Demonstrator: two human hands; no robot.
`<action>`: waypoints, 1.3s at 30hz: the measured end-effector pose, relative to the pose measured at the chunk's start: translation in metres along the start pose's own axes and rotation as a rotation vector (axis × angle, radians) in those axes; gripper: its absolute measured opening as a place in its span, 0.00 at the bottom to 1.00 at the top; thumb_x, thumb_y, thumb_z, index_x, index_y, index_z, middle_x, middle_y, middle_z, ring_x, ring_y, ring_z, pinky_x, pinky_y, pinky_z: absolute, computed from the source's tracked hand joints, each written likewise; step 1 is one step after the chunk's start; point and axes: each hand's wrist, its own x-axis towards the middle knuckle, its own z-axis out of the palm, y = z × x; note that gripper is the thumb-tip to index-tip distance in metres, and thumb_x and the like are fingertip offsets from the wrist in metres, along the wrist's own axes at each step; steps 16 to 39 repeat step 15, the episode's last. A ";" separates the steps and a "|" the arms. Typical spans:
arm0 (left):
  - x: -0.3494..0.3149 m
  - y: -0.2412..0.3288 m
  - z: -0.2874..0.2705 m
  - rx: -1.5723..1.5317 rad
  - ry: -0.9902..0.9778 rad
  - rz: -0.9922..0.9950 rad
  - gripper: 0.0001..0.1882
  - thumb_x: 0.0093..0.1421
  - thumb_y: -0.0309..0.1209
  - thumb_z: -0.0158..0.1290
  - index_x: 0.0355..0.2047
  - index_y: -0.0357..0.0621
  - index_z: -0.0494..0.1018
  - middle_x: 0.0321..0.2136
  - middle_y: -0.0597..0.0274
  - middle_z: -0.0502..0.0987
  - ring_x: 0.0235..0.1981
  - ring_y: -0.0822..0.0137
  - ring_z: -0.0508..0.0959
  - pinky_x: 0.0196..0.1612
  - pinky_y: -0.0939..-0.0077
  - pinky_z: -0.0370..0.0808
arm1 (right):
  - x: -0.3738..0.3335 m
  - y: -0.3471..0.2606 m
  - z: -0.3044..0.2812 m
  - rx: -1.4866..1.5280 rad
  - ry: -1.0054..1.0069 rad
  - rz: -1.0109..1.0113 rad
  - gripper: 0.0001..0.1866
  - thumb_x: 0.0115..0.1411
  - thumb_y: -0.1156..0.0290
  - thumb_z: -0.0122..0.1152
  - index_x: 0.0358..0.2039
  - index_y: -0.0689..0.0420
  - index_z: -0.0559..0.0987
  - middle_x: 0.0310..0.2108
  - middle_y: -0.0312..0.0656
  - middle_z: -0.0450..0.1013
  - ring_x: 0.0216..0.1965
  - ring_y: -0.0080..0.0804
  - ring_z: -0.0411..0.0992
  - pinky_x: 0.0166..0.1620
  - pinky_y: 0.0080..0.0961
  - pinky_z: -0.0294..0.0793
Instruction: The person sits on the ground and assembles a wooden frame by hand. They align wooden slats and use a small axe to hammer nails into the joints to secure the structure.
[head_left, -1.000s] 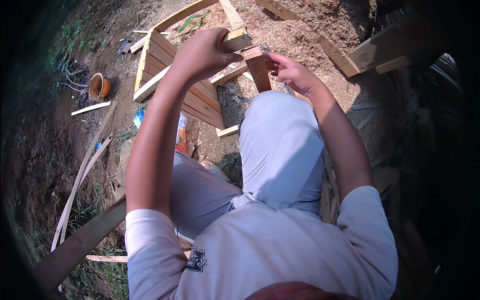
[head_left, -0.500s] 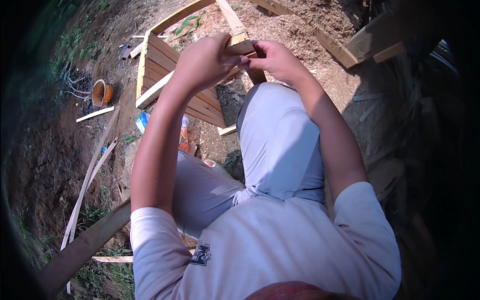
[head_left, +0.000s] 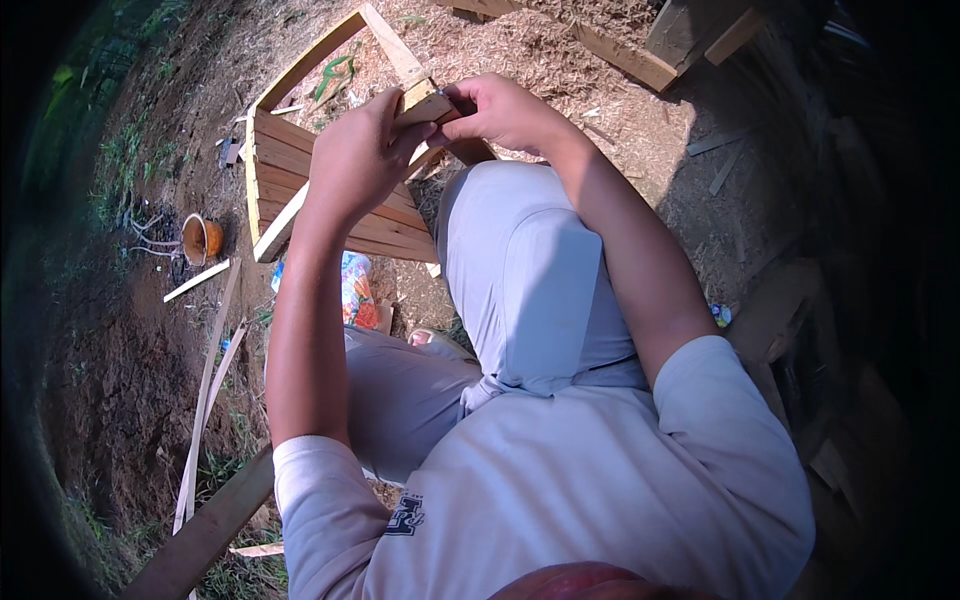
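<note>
A wooden frame [head_left: 265, 105] made of pale bars, with a panel of slats [head_left: 285, 155] on one side, lies tilted on the ground in front of my knees. My left hand [head_left: 350, 155] is closed around the end of one bar [head_left: 420, 103] at the frame's near corner. From the other side, my right hand [head_left: 505, 112] reaches the same corner, its thumb and fingers bent together against the wood. Whatever small thing may be between those fingertips is hidden. My raised knee [head_left: 510, 200] is just below the corner.
An orange-brown bucket [head_left: 203, 240] stands on the dirt at left, near thin wood strips [head_left: 205, 400] and a thicker plank [head_left: 210, 525]. A colourful plastic bag [head_left: 357, 285] lies by my foot. Heavy beams [head_left: 625, 58] cross the sawdust at upper right.
The view has shifted, so the frame and both hands appear further left. Both hands keep to the same corner, and the right fingers have moved slightly against it.
</note>
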 end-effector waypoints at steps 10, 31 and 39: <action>-0.001 0.016 0.010 -0.127 -0.054 -0.095 0.16 0.70 0.39 0.61 0.47 0.38 0.75 0.28 0.47 0.82 0.31 0.49 0.85 0.35 0.60 0.76 | 0.000 0.024 -0.009 -0.150 0.032 -0.094 0.22 0.50 0.61 0.83 0.43 0.59 0.87 0.36 0.38 0.85 0.36 0.25 0.79 0.43 0.27 0.76; 0.009 -0.005 0.037 -0.213 -0.033 0.030 0.20 0.70 0.37 0.60 0.60 0.45 0.77 0.41 0.46 0.87 0.40 0.54 0.89 0.44 0.64 0.81 | -0.022 0.022 -0.020 -0.356 0.137 -0.066 0.29 0.50 0.54 0.84 0.47 0.58 0.87 0.44 0.49 0.85 0.45 0.40 0.82 0.54 0.36 0.77; 0.009 -0.005 0.037 -0.213 -0.033 0.030 0.20 0.70 0.37 0.60 0.60 0.45 0.77 0.41 0.46 0.87 0.40 0.54 0.89 0.44 0.64 0.81 | -0.022 0.022 -0.020 -0.356 0.137 -0.066 0.29 0.50 0.54 0.84 0.47 0.58 0.87 0.44 0.49 0.85 0.45 0.40 0.82 0.54 0.36 0.77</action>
